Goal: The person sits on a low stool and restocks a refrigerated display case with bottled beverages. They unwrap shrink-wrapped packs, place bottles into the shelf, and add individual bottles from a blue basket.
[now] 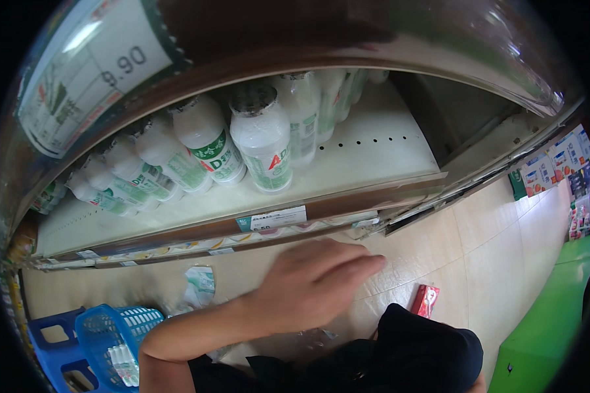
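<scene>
My left hand (314,281) reaches across from the lower left, just in front of the shelf edge. Its fingers are bent and pressed together, pointing right; the palm side is hidden, so I cannot make out whether anything is in it. Beyond it, white bottles with green labels and dark tops stand on the white shelf (367,154). The front bottle (262,144) and its neighbour (210,141) are nearest the middle, and several more wrapped bottles (160,154) line up to the left. My right hand does not show.
A blue basket (95,321) holding a white-and-green pack (123,364) rests by a blue stool (49,334) at lower left. Crumpled plastic wrap (200,286) and a red packet (426,300) lie low near the floor. A glossy shelf edge (373,39) overhangs the bottles. Cartons (547,167) stand at right.
</scene>
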The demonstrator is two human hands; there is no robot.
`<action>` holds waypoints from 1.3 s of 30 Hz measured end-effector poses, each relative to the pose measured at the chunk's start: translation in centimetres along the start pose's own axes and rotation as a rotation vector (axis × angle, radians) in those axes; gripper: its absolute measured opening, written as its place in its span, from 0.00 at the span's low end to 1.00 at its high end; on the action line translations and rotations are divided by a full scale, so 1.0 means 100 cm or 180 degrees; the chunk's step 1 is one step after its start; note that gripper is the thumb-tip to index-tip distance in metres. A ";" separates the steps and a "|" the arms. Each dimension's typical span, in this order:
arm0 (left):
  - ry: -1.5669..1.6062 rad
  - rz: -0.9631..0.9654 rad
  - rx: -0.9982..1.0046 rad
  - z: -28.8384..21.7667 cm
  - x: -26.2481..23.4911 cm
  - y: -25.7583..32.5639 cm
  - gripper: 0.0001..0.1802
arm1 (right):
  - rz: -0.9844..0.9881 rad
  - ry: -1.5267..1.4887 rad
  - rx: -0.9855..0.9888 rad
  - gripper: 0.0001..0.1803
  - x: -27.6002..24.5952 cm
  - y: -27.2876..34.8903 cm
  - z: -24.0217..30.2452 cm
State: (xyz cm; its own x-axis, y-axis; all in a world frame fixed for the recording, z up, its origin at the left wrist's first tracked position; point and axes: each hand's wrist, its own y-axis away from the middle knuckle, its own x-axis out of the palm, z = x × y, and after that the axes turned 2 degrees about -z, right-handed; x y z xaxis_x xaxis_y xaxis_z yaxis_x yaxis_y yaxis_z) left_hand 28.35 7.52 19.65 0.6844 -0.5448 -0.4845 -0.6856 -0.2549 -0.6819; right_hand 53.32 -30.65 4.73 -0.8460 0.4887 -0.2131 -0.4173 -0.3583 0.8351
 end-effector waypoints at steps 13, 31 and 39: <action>-0.1053 -0.1868 -0.1314 0.005 -0.030 -0.023 0.35 | 0.0155 0.1217 -0.4372 0.19 0.142 0.078 0.298; -0.0214 -0.1844 -0.1425 0.041 -0.021 -0.065 0.25 | -0.0965 0.0422 -0.4893 0.31 0.181 0.051 0.340; 0.1509 -0.2285 -0.1353 0.071 -0.027 -0.095 0.17 | -0.0873 -0.0172 -0.4595 0.37 0.187 0.046 0.371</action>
State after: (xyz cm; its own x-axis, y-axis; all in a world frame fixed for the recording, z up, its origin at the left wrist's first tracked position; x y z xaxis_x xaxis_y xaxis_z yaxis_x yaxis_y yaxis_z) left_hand 34.79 17.06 23.52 0.8686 -0.3889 0.3071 -0.2384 -0.8713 -0.4289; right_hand 47.88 6.29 23.42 -0.6877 0.6879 -0.2320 -0.5488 -0.7018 -0.4541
